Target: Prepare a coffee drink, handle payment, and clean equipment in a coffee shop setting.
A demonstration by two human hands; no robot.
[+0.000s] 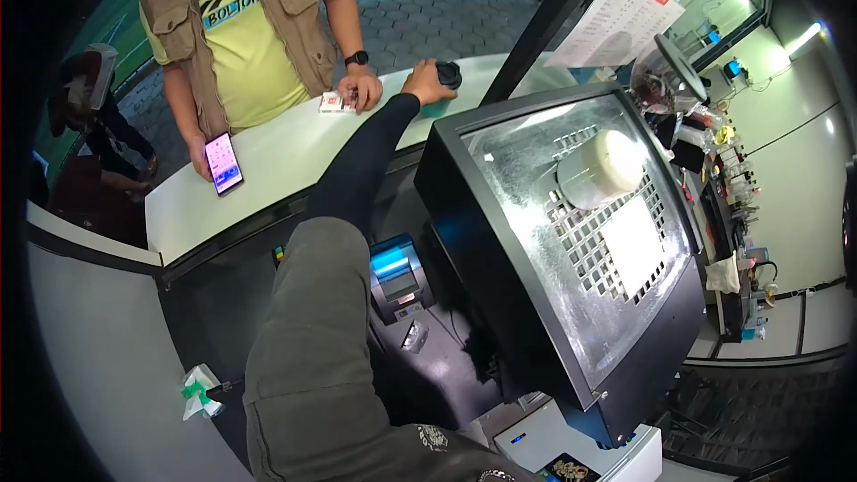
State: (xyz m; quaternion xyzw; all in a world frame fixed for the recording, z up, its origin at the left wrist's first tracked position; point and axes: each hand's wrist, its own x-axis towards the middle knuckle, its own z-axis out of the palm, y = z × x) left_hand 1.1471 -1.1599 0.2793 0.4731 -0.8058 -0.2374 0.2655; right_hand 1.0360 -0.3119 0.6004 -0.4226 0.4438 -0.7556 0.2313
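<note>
My left hand [428, 86], at the end of a dark sleeve, reaches across the white counter [288, 167]. It grips a teal cup with a black lid [448, 73] from the left side, thumb on the near side. The cup stands upright at the counter; whether its base touches the top cannot be told. My right hand is out of view. Across the counter, another person's hand [365, 88] rests by a small white and red box [336, 102]. That person's other hand holds a lit smartphone [223, 164] above the counter edge.
A black case with a clear panel [509, 227] stands right of my arm. Below the counter sit a receipt printer [402, 288] and a small dark device [415, 336]. A printed sheet [612, 20] hangs beyond a dark post [549, 20]. Tissues [201, 391] lie at left.
</note>
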